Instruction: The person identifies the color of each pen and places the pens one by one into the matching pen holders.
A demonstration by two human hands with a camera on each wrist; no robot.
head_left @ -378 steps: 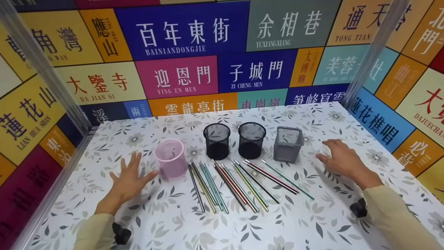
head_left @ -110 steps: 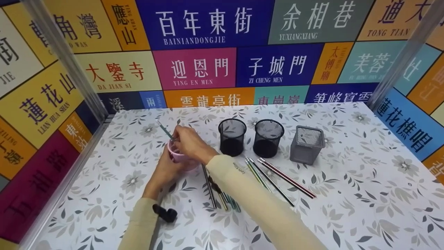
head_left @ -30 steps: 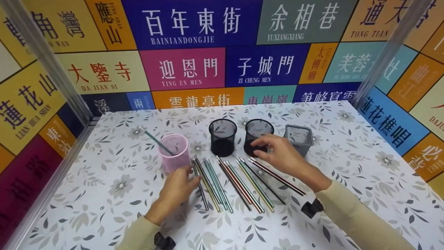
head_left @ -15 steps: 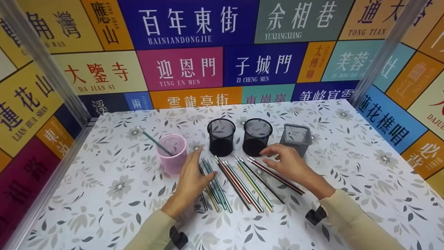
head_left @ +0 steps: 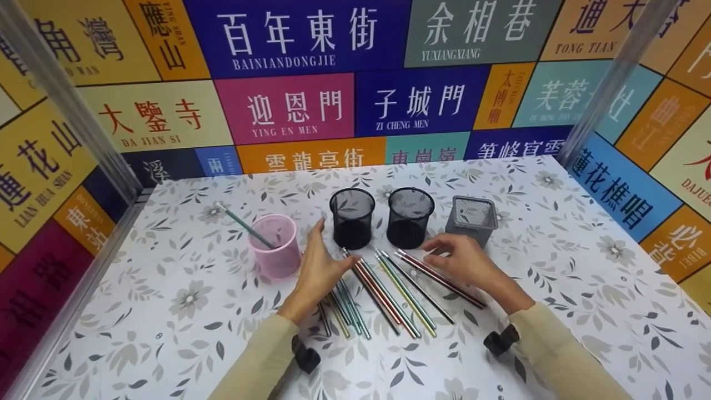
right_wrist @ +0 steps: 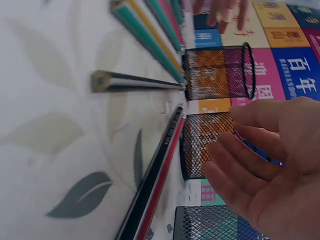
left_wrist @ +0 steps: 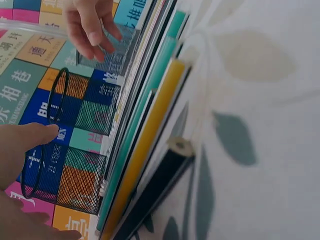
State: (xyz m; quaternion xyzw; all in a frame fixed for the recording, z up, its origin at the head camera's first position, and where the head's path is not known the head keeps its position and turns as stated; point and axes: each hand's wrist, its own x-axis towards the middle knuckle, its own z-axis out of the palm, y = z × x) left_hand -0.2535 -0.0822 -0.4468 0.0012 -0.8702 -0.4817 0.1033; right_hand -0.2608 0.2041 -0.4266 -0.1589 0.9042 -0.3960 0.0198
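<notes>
My left hand (head_left: 319, 264), fingers spread and thumb out, reaches over the upper ends of the left group of pencils (head_left: 350, 311); it holds nothing. To its left stands a pink mesh pencil cup (head_left: 276, 264) with one teal pencil (head_left: 241, 222) leaning in it. Loosely bent, the fingers of my right hand (head_left: 464, 261) hover over the dark red pencils (head_left: 444, 280), in front of the grey square mesh cup (head_left: 472, 214). That hand is empty too, as the right wrist view confirms. Red, black and yellow pencils (head_left: 389, 300) lie between the hands.
Two round black mesh cups (head_left: 352, 222) stand upright behind the pencils, the right one (head_left: 410, 222) close to my right hand. A floral cloth (head_left: 189, 300) covers the table. Sign-printed panels (head_left: 300, 111) wall off the back and sides.
The teal pencil from the far right now stands in the pink cup, which both hands have left. Over the last second my left hand moved right over the pencils; my right hand shifted slightly right.
</notes>
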